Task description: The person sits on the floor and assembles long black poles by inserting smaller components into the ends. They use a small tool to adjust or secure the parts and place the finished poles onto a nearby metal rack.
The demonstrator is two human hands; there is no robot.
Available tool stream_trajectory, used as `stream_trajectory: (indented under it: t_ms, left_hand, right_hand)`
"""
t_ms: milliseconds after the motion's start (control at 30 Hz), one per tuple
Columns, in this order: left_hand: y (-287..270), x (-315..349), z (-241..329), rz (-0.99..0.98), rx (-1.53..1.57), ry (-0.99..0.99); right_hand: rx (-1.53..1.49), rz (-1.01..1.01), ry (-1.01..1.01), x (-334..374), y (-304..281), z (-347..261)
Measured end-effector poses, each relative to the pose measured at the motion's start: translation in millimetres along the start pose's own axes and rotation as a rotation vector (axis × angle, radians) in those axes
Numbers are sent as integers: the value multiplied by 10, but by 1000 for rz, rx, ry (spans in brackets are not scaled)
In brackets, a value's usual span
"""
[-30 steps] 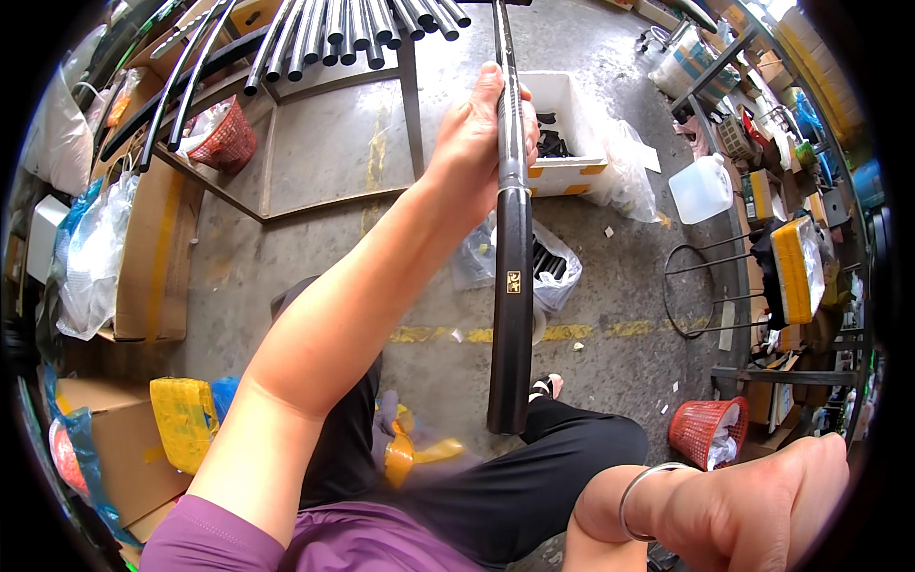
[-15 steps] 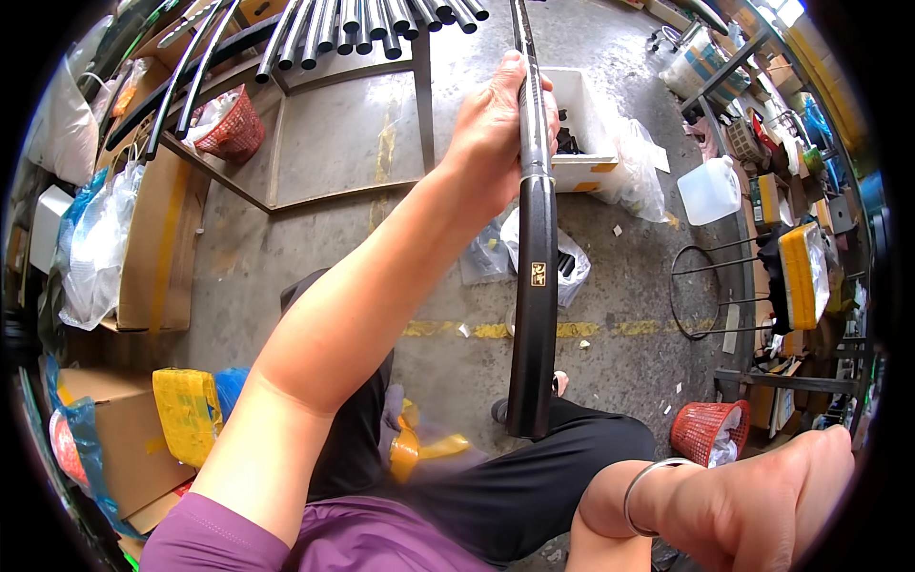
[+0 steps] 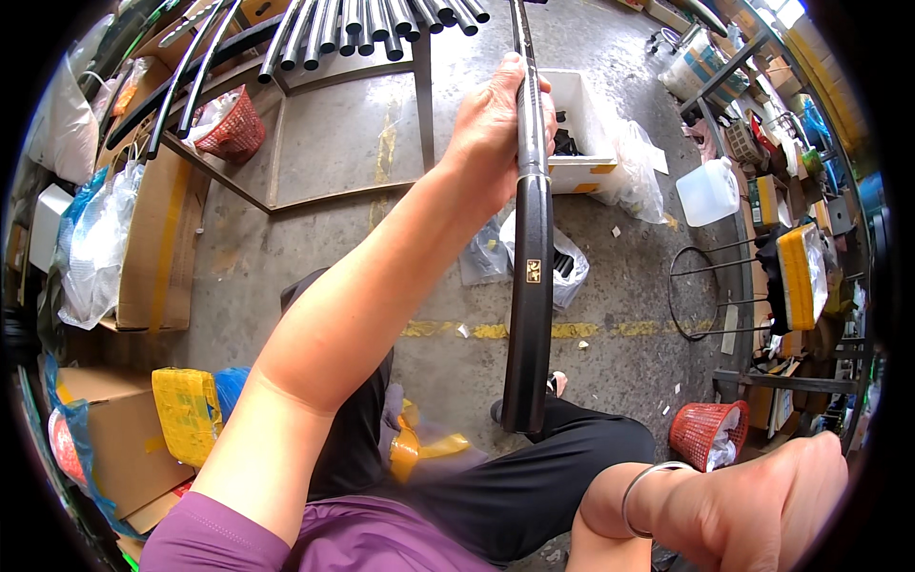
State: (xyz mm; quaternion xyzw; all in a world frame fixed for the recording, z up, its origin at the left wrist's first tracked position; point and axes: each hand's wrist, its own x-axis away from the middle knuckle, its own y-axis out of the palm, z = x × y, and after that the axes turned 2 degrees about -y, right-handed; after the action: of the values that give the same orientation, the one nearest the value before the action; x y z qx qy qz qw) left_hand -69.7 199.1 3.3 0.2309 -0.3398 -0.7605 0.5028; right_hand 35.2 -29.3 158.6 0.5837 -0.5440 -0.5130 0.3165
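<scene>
A long dark fishing rod (image 3: 527,315) with a thick black butt and a small gold emblem stands before me, its far end running out past the top edge. My left hand (image 3: 496,119) is wrapped round its narrower, shiny part, with the thumb along the shaft. The butt hangs unsupported over my right knee. Off to the lower right, away from the rod, is my right hand (image 3: 753,500), a metal bangle on its wrist. It is closed with the fingers curled out of sight, so anything inside it is hidden.
Several black-ended tubes (image 3: 329,33) lie on a metal-framed stand (image 3: 424,114) ahead. Beyond the rod sits a white foam box (image 3: 581,172) with dark pieces inside. At right are a wire-legged stool (image 3: 801,276), a white jug (image 3: 708,193) and a red basket (image 3: 701,439). Cartons (image 3: 157,257) line the left.
The rod's butt has swung slightly left and up. My right hand has shifted a little left and down. My left hand keeps its grip.
</scene>
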Motion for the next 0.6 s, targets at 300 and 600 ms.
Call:
stream_trajectory:
  t_ms: [300,600]
  left_hand:
    - [23,6,-4,66,-34,-1]
    - [30,14,-24,24,-32,2]
  right_hand:
    - [215,-342,38,-119,-217,182]
    - [190,-311,-296,-330,-378,283]
